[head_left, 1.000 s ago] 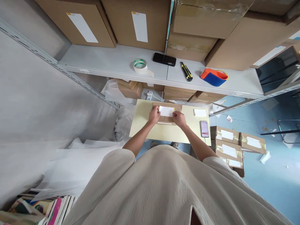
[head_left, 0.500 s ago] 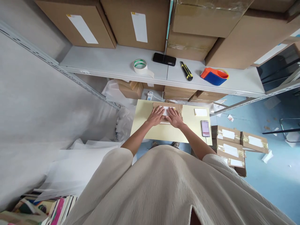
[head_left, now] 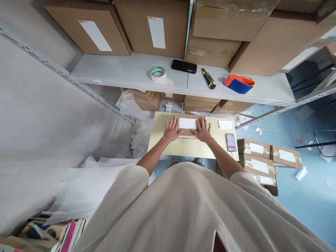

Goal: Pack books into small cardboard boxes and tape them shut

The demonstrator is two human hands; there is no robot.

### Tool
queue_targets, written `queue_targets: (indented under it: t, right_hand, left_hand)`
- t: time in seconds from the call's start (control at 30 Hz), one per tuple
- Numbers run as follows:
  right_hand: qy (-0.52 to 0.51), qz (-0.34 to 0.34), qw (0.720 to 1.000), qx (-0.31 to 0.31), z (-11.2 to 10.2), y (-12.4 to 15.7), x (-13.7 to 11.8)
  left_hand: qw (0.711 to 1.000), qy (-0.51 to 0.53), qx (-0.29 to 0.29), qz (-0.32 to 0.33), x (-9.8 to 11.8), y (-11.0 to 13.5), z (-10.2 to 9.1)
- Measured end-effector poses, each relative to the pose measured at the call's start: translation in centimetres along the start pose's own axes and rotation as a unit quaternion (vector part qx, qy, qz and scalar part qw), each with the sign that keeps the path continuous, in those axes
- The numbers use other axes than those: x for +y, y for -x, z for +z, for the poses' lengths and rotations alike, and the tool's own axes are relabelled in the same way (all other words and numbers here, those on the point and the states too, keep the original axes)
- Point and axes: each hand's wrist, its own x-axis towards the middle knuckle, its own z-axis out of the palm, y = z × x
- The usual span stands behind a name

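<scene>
A small brown cardboard box (head_left: 187,131) lies on the pale yellow table (head_left: 181,148) in front of me. On its top sits a white label (head_left: 187,123), fully in sight between my hands. My left hand (head_left: 172,130) rests on the box's left end with the fingers spread. At the right end, my right hand (head_left: 202,130) lies with its fingers apart, the thumb near the label's edge. Neither hand is wrapped round anything. To the right on the table are a white label stack (head_left: 225,124) and a phone (head_left: 231,142) with its screen lit.
A grey shelf (head_left: 118,68) above the table bears masking tape (head_left: 158,74), a black case (head_left: 184,66), a utility knife (head_left: 208,79) and an orange-blue tape dispenser (head_left: 239,84). Labelled cartons (head_left: 258,164) are stacked at the right; white foam sheets (head_left: 86,182) and books (head_left: 68,238) lie left.
Both hands have moved apart from over the label to the two ends of the box, uncovering the label. The camera view has shifted slightly.
</scene>
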Motion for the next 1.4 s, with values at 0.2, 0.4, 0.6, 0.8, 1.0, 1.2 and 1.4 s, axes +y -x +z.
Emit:
queue_targets:
  t: [0.2,0.4,0.6,0.8,1.0,1.2,1.4]
  right_hand:
    - [-0.079,0.133,0.987,0.05,-0.8,3.0,2.4]
    - [-0.174,0.175,0.969,0.021,-0.6,4.6,1.7]
    - [-0.176,0.172,0.968,0.056,-2.1,6.2,0.6]
    - [-0.199,0.173,0.961,0.084,-4.8,10.0,1.4]
    - [-0.251,0.154,0.941,0.168,-8.0,16.1,4.6]
    - [-0.261,0.172,0.915,0.257,-11.4,24.6,10.6]
    - [-0.249,0.227,0.882,0.33,-12.7,34.8,17.6]
  left_hand:
    - [0.982,0.109,0.102,-0.115,-1.1,3.1,0.4]
    - [0.956,0.224,0.136,-0.134,-1.6,4.3,2.1]
    - [0.95,0.218,0.177,-0.134,0.2,4.6,1.6]
    - [0.949,0.213,0.213,-0.091,4.1,5.8,0.2]
    - [0.938,0.205,0.279,-0.002,11.6,5.5,-0.4]
    - [0.935,0.222,0.266,0.078,21.2,5.9,2.0]
    - [0.944,0.239,0.191,0.119,30.6,7.2,8.4]
